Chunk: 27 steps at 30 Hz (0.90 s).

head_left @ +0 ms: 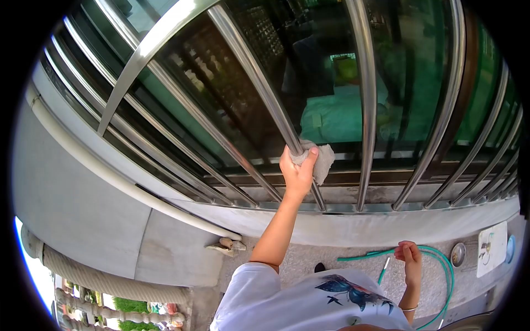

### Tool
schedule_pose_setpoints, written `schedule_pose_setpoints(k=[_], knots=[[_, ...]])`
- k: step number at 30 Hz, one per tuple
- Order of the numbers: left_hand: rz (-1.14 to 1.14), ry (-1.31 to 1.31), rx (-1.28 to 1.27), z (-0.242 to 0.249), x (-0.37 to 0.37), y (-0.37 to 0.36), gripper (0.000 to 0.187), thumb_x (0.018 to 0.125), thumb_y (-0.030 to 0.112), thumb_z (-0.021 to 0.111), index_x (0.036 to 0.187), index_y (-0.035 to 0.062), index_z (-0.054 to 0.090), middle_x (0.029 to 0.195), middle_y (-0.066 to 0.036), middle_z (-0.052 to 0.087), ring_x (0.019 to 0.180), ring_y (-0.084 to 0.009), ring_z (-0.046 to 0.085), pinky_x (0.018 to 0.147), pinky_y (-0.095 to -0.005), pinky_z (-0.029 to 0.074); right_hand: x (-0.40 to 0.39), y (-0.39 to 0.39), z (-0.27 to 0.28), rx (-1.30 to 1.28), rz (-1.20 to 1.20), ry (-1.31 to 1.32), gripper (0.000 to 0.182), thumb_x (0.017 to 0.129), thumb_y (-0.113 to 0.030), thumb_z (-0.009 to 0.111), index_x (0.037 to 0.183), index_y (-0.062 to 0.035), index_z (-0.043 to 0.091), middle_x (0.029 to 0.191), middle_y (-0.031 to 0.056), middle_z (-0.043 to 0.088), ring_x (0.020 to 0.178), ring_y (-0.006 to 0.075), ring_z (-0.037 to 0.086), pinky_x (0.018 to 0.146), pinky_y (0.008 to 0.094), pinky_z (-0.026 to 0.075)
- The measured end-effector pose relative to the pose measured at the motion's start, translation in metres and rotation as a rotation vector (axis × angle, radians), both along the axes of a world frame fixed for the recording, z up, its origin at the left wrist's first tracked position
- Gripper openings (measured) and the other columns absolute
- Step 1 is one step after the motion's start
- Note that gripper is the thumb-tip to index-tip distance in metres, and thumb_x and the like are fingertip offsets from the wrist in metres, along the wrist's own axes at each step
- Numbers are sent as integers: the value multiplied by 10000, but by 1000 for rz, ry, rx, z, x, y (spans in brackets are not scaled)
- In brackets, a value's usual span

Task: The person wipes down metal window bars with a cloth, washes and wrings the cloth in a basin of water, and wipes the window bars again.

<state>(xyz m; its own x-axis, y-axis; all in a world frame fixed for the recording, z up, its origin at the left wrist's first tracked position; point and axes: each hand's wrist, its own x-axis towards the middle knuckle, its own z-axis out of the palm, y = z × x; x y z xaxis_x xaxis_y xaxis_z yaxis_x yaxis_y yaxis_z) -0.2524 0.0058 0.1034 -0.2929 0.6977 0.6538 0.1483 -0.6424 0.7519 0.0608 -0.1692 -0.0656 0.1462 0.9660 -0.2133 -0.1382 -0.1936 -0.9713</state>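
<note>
My left hand [298, 174] is closed around a grey cloth [326, 163], which is wrapped about a shiny metal window bar [262, 83] near its lower end. The thumb presses on the front of the cloth, and a loose corner sticks out to the right. Low on the right side, my right hand [408, 256] hangs beside my body with its fingers loosely bent and nothing in them. A green hose [450, 270] lies on the ground below that hand.
More metal bars [367, 110] stand in front of dark glass [320, 55], joined by a bottom rail [342, 208]. A pale pipe [110, 160] runs along the wall at left. A metal bowl [458, 255] and a white board [492, 249] sit at lower right.
</note>
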Motion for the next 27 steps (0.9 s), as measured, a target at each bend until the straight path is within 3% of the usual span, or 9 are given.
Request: schedule_pose_setpoints(k=[3, 5, 9, 14, 19, 21, 23, 25, 27], knots=[[156, 132, -105, -89, 1, -7, 209, 801, 155, 698, 871, -3, 581, 759, -112, 626, 689, -236, 594, 674, -322, 466, 1, -2, -3, 7, -13, -6, 202, 968, -218, 505, 982, -54, 620, 805, 18, 623, 716, 101, 597, 675, 241, 501], [350, 354, -99, -129, 4, -17, 254, 795, 210, 684, 857, 3, 551, 735, -140, 549, 716, -357, 560, 642, -400, 456, 0, -2, -2, 4, -14, -7, 203, 968, -220, 505, 981, -54, 620, 805, 18, 624, 716, 100, 597, 676, 239, 500], [418, 741, -267, -166, -7, -42, 338, 810, 263, 668, 909, -7, 491, 843, -172, 528, 735, -372, 558, 637, -449, 459, -1, -4, -2, 13, 10, -24, 209, 969, -227, 507, 981, -51, 619, 802, 18, 623, 716, 97, 594, 680, 236, 498], [350, 1035, -418, -182, -23, -70, 354, 794, 165, 637, 1030, 8, 424, 941, -196, 511, 791, -380, 579, 657, -460, 496, 2, -4, -3, 11, 2, -13, 211, 975, -217, 501, 991, -43, 619, 821, 21, 625, 751, 99, 590, 715, 240, 492], [-88, 1191, -889, -202, -42, -122, 343, 806, 200, 598, 1072, 31, 460, 985, -204, 591, 903, -389, 605, 715, -463, 500, 12, -21, 3, 0, -59, -5, 217, 977, -213, 493, 1005, -39, 620, 837, 23, 625, 774, 100, 592, 738, 243, 489], [-11, 931, -848, -201, -37, -132, 289, 834, 181, 579, 1072, 27, 521, 978, -198, 610, 912, -388, 608, 722, -444, 492, 24, -30, -4, -4, -68, -23, 220, 979, -211, 487, 1013, -37, 617, 843, 23, 625, 775, 101, 593, 736, 245, 490], [294, 695, -472, -173, -19, -120, 255, 852, 125, 567, 1087, 26, 569, 1009, -174, 611, 907, -384, 601, 745, -427, 484, 37, -45, -4, -37, -67, -41, 221, 979, -211, 485, 1018, -36, 615, 845, 24, 626, 780, 102, 593, 737, 246, 489], [380, 750, -180, -137, -1, -103, 322, 798, 36, 583, 1120, 41, 586, 1021, -141, 608, 932, -359, 584, 792, -416, 480, 52, -56, -5, -60, -34, -49, 219, 979, -209, 486, 1019, -35, 613, 846, 25, 627, 785, 102, 592, 738, 244, 486], [319, 942, -265, -153, 17, -90, 365, 770, 37, 604, 1134, 48, 582, 1055, -162, 587, 976, -364, 563, 819, -409, 471, 68, -68, -4, -83, -31, -81, 225, 980, -223, 485, 1009, -41, 615, 845, 28, 629, 774, 105, 598, 735, 251, 492]])
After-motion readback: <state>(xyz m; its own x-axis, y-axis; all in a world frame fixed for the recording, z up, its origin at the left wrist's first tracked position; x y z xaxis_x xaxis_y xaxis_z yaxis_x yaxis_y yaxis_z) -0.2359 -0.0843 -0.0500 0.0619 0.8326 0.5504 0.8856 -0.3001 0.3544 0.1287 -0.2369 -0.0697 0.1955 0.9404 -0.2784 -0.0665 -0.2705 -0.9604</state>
